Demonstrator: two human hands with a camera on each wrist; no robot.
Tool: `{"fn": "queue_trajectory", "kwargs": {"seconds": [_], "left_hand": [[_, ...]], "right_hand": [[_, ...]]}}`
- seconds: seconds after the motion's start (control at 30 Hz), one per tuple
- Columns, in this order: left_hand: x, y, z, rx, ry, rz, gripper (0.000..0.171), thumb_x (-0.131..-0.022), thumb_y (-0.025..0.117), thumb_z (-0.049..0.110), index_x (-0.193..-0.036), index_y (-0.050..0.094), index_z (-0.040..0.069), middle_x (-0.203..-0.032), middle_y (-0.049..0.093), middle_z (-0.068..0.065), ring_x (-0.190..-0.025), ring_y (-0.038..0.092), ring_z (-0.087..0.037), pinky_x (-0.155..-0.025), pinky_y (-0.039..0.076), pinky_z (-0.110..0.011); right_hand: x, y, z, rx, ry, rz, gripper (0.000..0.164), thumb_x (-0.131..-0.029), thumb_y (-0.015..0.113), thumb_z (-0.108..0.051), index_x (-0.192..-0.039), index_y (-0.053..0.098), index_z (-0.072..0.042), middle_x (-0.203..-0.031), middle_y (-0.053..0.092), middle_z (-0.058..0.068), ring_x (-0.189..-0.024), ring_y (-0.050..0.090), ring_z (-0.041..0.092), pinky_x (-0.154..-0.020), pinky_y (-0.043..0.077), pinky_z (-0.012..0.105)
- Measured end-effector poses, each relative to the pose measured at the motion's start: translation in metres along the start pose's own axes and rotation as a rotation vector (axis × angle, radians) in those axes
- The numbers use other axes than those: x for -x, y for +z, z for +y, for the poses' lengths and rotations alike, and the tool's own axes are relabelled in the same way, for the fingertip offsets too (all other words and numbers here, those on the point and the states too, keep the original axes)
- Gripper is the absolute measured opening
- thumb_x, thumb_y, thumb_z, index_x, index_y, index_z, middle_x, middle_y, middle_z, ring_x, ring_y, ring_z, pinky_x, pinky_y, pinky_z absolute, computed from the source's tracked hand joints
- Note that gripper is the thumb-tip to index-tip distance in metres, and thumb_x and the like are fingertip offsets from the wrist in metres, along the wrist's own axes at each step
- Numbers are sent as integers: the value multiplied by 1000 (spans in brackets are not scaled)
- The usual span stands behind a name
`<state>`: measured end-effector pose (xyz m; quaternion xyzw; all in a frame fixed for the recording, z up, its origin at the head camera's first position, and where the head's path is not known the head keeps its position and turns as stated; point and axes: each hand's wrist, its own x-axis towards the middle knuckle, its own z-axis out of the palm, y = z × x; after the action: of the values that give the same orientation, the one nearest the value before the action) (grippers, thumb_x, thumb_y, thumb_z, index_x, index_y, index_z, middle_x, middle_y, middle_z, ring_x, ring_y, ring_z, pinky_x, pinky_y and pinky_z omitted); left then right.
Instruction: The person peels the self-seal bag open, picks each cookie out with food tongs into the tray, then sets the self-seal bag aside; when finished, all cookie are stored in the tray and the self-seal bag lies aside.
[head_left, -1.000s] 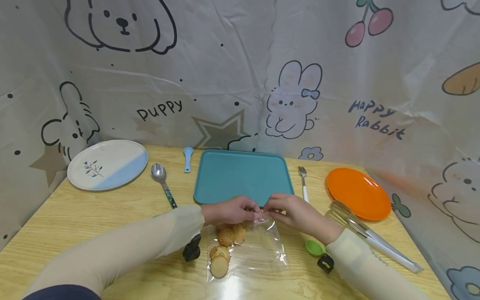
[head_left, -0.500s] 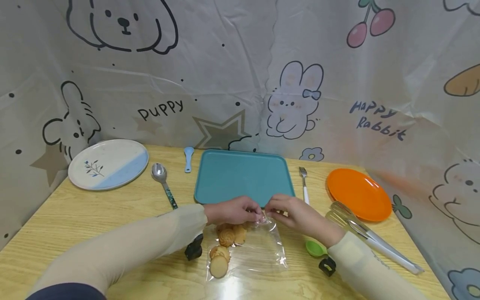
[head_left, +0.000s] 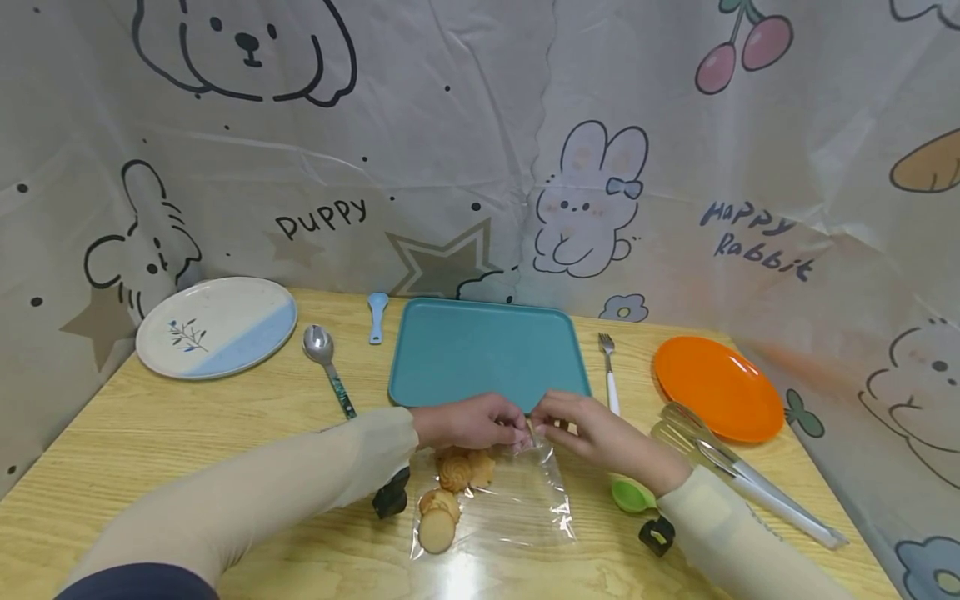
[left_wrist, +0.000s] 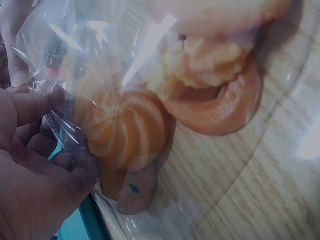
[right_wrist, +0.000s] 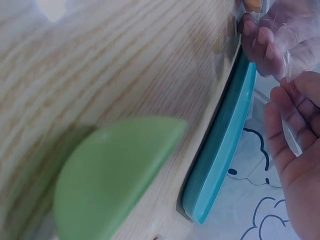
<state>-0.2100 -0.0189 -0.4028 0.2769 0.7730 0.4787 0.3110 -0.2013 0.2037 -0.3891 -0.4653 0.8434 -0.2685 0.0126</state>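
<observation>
A clear plastic bag (head_left: 517, 512) lies flat on the table with several cookies inside. Round cookies (head_left: 437, 531) sit at its near left, and a swirled cookie (left_wrist: 130, 130) fills the middle of the left wrist view. My left hand (head_left: 480, 421) pinches the bag's top edge between thumb and fingers. Close beside it, my right hand (head_left: 588, 429) pinches the same edge, fingertips nearly touching the left ones. In the right wrist view, the thumb and forefinger of the right hand (right_wrist: 302, 160) meet at the film.
Behind the hands lies a teal tray (head_left: 487, 354). Leftward are a metal spoon (head_left: 318, 346), a blue spoon (head_left: 377, 317) and an oval plate (head_left: 217, 329). Rightward are a fork (head_left: 608, 367), a green spoon (head_left: 632, 496), an orange plate (head_left: 716, 387) and long-handled utensils (head_left: 750, 475).
Both hands keep their pinch at the bag's top edge and have shifted only slightly to the right. The bag and cookies stay almost where they were.
</observation>
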Motion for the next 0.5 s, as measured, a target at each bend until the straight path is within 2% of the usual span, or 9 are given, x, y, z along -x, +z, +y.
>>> {"fn": "queue_trajectory", "kwargs": {"seconds": [0.27,0.5], "left_hand": [[1,0,1,-22,9,-12,19,-99,51,6,-97,69,-1,-99,71,-11,-81,55,-10,-71,44,-20],[0,0,1,-27,5,-24,18,-99,52,6,-98,68,-1,-97,70,-11,-80,53,-10,-69,43,-19]], "right_hand": [[1,1,1,-39,19,-14,4,-96,59,-12,-95,61,-15,-89,58,-8,-82,50,2,-73,48,20],[2,2,0,-37,34,-18,4,-96,59,-12,-96,61,-15,-90,59,-8,-83,51,1,-74,49,20]]}}
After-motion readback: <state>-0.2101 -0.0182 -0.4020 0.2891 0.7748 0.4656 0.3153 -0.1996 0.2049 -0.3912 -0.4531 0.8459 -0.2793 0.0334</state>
